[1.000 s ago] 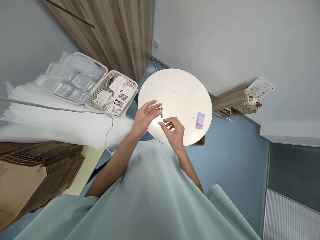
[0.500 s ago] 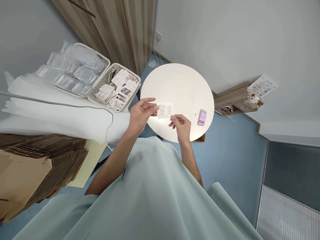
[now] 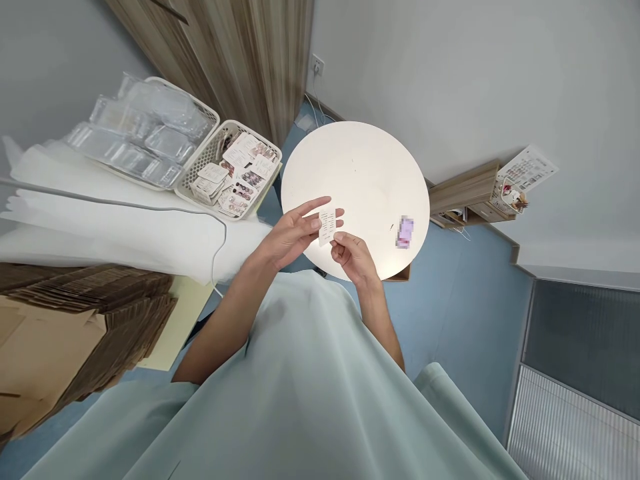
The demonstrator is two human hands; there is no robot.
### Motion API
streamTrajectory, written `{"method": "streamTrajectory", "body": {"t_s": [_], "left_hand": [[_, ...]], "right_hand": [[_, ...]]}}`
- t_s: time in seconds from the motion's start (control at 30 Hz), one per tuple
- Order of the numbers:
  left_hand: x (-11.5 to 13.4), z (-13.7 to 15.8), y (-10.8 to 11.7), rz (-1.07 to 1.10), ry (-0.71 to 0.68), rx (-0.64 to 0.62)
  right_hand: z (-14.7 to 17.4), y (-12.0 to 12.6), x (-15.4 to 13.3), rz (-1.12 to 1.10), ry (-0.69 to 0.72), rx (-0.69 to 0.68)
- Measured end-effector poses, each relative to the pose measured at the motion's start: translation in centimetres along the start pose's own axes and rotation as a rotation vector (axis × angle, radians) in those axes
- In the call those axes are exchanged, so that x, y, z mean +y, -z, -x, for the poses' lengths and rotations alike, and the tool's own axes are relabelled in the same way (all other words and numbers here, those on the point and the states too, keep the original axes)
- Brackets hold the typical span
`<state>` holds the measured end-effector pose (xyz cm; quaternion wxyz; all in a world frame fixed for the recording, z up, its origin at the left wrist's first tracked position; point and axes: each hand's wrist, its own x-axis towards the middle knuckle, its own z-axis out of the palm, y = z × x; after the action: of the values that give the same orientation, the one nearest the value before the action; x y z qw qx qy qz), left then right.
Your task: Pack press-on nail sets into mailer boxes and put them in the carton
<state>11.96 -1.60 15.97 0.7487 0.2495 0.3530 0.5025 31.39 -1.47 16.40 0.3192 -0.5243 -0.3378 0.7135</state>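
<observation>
Between my hands is a small white printed card (image 3: 327, 225), tilted, over the near edge of a round white table (image 3: 370, 167). My left hand (image 3: 295, 230) grips its left edge, thumb in front and some fingers stretched out behind. My right hand (image 3: 354, 257) pinches the lower right corner between thumb and fingers. Lines of dark print face me; the card's back is hidden. To the right on the tabletop lies a blurred purple item (image 3: 405, 232), too pixelated to name.
On the left, a basket of printed cards (image 3: 240, 170) adjoins a basket of clear plastic cases (image 3: 145, 133). White sheeting (image 3: 125, 233) lies below them, crossed by a cable. Stacked flat cardboard (image 3: 100, 340) is at lower left. A wooden cabinet (image 3: 465, 193) stands by the wall on the right.
The card has turned from lying level to a steep tilt, looking narrower. My left hand has moved right, its fingers now behind the card; my right hand has shifted slightly left.
</observation>
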Motion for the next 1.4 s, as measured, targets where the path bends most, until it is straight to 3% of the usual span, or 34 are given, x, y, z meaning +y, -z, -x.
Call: {"method": "streamTrajectory", "body": {"t_s": [0.17,0.3,0.5,0.63,0.83,1.23,1.4], "left_hand": [[-0.1,-0.3,-0.3,-0.082,-0.059,0.177],[-0.2,-0.7,-0.5,-0.165,-0.096,0.27],[-0.4,-1.3,-0.7,-0.229,-0.171,0.291],[-0.2,-1.4,-0.1,-0.199,-0.189,0.347],[0.7,-1.2,0.3,-0.187,-0.144,0.387],[1.2,-0.9,0.6,-0.114,-0.098,0.284],[1.2,-1.1,1.3,-0.088,0.053,0.173]], "right_hand": [[1.0,-0.9,-0.3,0.254,0.2,0.271],[2.0,-2.1,-0.7,0.453,0.386,0.266],[1.3,-2.9,-0.2,0.693,0.597,0.346],[0.9,-1.9,-0.6,0.577,0.531,0.398],[0.6,-0.4,-2.1,0.298,0.282,0.288],[0.1,-0.1,-1.7,0.224,0.279,0.205],[-0.1,0.5,-1.9,0.284,0.297,0.167]]}}
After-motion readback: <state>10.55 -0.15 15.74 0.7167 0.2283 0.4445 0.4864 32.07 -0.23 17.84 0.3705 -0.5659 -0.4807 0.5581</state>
